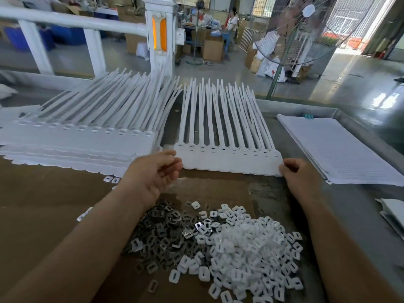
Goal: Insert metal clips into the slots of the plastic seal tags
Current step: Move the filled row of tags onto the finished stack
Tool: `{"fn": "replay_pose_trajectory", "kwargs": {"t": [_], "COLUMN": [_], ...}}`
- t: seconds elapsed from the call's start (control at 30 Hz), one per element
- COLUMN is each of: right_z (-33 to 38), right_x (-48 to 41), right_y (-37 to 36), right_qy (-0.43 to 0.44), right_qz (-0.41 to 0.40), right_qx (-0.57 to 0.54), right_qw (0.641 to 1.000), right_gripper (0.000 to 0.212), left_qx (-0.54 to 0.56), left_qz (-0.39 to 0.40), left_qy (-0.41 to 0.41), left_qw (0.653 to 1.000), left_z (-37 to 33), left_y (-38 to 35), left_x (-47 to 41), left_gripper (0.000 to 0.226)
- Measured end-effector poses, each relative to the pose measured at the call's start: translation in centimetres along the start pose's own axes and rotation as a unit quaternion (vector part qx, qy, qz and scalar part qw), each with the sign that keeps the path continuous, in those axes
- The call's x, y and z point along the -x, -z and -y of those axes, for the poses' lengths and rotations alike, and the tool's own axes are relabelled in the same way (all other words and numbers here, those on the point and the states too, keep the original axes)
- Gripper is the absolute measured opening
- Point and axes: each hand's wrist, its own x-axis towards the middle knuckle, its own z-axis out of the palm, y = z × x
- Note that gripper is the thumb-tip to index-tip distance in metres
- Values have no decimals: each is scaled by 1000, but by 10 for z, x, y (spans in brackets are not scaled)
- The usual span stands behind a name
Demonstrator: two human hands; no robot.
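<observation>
A white strip of joined plastic seal tags lies flat in the middle of the table, straps pointing away from me. My right hand pinches its near right corner. My left hand hovers at the strip's left end, palm turned inward, fingers relaxed and holding nothing I can see. Near me lies a heap of dark metal clips, with a heap of small white plastic caps to its right.
A thick stack of more tag strips fills the left of the table. A pad of lined paper lies at the right. Brown cardboard covers the near table. A standing fan is beyond the far edge.
</observation>
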Motion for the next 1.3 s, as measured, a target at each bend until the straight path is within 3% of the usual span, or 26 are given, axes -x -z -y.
{"fn": "replay_pose_trajectory", "kwargs": {"t": [0.2,0.63,1.0,1.3], "right_z": [-1,-3,-2,0], "right_x": [6,12,11,12], "right_y": [3,7,9,10], "right_qy": [-4,-8,-5,2], "right_qz": [11,10,14,14], "right_qx": [-18,-8,-5,0], "right_qw": [1000,1000,1000,1000], "right_gripper": [30,32,33,34], "left_qx": [111,122,142,200], "left_qz": [-1,1,-6,-54], "left_qy": [39,-77,-29,-103], "left_qw": [993,990,989,973], "left_z": [7,7,3,-13], "left_y": [10,13,12,21], "left_x": [3,5,6,3], "left_gripper": [13,16,12,14]}}
